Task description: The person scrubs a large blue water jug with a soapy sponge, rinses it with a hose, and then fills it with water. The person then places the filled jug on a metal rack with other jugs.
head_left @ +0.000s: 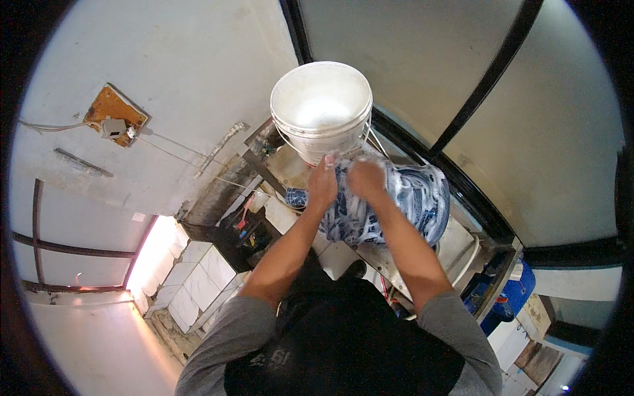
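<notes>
A blue-and-white patterned cloth (417, 198), covered in white suds, lies bunched on a worn metal counter. My left hand (323, 183) is closed on its left part, the thumb on top. My right hand (366, 178) is curled like a fist and pressed into the soapy fabric just to the right; motion blurs its fingers. A smaller patch of the same blue pattern (297, 197) shows left of my left wrist. Just beyond both hands stands a white plastic bucket (300, 135) with a wire handle. Bright glare hides what its inside holds.
A dark-framed frosted glass partition (528, 132) runs behind the counter. A socket on a wooden board (113, 109) trails cables along the left wall. White tiles (205, 280) line a low ledge at the left. A blue container (520, 288) stands at the lower right.
</notes>
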Motion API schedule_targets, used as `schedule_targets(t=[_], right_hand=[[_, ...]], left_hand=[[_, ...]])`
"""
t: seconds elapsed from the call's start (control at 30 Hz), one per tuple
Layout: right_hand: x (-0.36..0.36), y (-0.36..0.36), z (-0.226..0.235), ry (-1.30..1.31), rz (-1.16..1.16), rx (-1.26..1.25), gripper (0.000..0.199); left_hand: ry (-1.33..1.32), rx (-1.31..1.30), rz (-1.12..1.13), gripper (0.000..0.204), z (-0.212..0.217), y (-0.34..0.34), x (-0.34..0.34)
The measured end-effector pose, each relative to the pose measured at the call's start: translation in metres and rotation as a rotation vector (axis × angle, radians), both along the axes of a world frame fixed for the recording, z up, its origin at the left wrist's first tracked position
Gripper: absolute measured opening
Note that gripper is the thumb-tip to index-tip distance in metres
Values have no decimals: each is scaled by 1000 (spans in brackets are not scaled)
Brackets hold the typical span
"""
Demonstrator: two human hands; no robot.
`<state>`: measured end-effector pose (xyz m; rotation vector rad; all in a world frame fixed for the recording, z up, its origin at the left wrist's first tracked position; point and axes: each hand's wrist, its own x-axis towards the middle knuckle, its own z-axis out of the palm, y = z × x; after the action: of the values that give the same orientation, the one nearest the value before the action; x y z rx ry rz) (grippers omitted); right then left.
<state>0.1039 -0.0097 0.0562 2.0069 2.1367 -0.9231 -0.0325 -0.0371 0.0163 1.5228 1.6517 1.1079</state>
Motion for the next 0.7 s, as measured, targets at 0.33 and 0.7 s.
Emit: schedule_targets(t=[0.33,0.7], right_hand=[[16,-42,-22,-153,-11,400,49],[-1,-36,-20,204,268,479,47]], left_hand=[[399,19,-121,41,-31,-16,-10],[-1,-3,-62,46,-15,-54,-19]])
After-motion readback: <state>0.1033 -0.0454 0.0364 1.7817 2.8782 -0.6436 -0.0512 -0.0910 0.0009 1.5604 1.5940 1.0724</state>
